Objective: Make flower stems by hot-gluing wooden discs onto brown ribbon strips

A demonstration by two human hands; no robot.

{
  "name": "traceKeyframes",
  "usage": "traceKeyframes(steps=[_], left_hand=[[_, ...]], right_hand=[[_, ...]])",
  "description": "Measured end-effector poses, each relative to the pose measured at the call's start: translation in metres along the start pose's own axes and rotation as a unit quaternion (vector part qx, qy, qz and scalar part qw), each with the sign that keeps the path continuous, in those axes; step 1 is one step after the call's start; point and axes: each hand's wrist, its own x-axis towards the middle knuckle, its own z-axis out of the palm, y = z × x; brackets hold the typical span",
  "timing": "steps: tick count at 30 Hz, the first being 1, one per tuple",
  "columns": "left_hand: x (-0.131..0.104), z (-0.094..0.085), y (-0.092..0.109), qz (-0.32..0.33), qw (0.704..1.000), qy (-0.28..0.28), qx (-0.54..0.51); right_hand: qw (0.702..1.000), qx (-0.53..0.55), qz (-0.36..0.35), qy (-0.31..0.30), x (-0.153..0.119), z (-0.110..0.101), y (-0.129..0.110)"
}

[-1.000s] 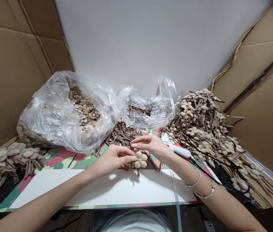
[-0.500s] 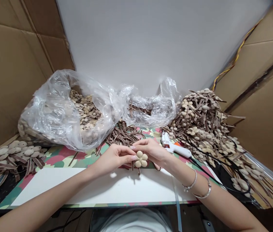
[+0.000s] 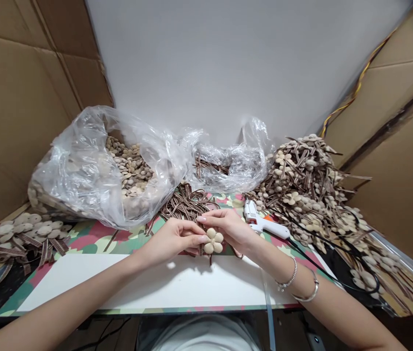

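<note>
My left hand (image 3: 173,239) pinches a cream padded fabric flower (image 3: 213,241) by its left edge, thumb in front, over the white board. A brown ribbon tail (image 3: 210,259) hangs just below the petals. My right hand (image 3: 230,227) is closed right behind and above the flower, its fingertips meeting close to the left fingers; whatever they pinch is hidden. Behind the hands lies a heap of brown stitched ribbons (image 3: 184,202). A white hot glue gun (image 3: 266,225) rests to the right of my right hand.
A clear plastic bag (image 3: 78,165) of fabric flowers stands back left, another bag (image 3: 250,168) with ribbons at back centre. Flowers with ribbons pile up on the right (image 3: 308,190) and lie at far left (image 3: 23,234). A white board (image 3: 147,287) covers the front; cardboard walls flank the table.
The fingertips of my right hand have shifted slightly up and left behind the flower. The flower stays in my left hand at almost the same place.
</note>
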Motion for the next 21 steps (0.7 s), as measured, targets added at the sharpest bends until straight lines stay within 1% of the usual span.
traceKeyframes(steps=[9,17,21], left_hand=[[0.0020,-0.0012,-0.0057,-0.001,0.999,-0.025,-0.028],[0.0001,0.0010,-0.0002,-0.020,0.999,-0.017,-0.037],[-0.0005,0.0023,0.0013,-0.018,1.000,-0.011,-0.015]], right_hand=[[1.000,0.013,0.002,0.015,0.0004,0.0031,-0.0005],[1.000,0.016,0.005,0.007,-0.0004,0.0040,-0.0003],[1.000,0.022,0.002,0.007,0.0008,0.0035,0.0030]])
